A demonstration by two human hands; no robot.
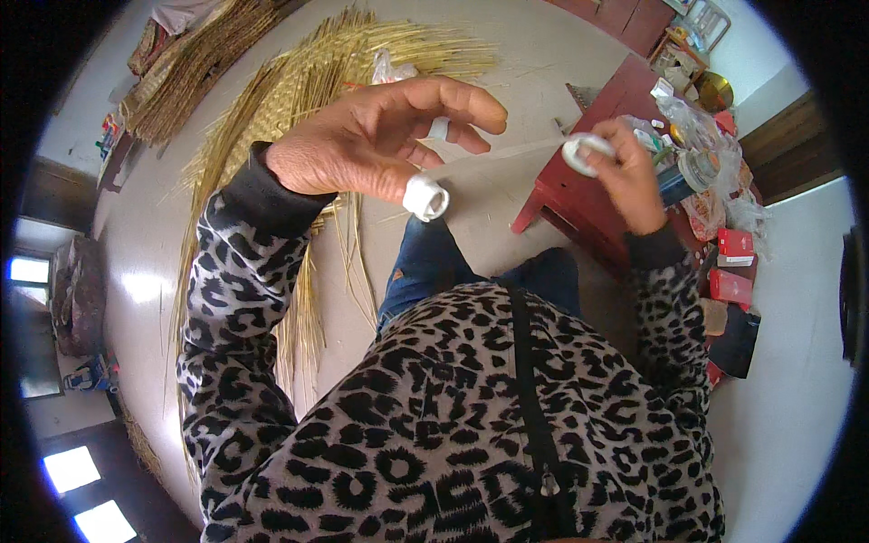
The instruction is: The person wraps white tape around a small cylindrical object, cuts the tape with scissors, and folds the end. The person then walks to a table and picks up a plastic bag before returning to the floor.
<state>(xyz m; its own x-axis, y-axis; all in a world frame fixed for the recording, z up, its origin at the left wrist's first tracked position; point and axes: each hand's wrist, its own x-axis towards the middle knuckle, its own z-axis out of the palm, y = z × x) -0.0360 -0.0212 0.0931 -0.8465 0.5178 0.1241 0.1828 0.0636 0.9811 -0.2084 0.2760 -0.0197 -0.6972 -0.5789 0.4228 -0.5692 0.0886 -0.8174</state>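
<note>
Directly below me, my left hand [380, 136] is raised in the middle of the view, palm side turned down, fingers loosely curled rather than closed into a fist. A white finger guard [425, 197], a short plastic-looking cap, sits on the tip of the lowest finger, and a second white band [439, 128] rings another finger just under the thumb. That hand grips nothing else that I can make out.

To the right and at about the same height, my right hand [625, 172] is closed around a small white roll of tape [587, 149], pinched between thumb and fingers. A thin pale strip [507, 152] runs leftward from the roll toward the left hand's fingers; I cannot tell whether its end touches them. So the roll is well clear of the left hand, joined to it only by that stretched strip.

Both sleeves [244, 299] are a leopard-print fabric, and blue-jeaned knees [425, 262] show beneath the hands.

Further out, a red low worktop [579, 195] stands just behind the right hand, crowded with plastic bags, jars and small red boxes [733, 262]. On the pale floor [145, 253] behind the left hand lie fanned bundles of yellow straw [308, 81].
</note>
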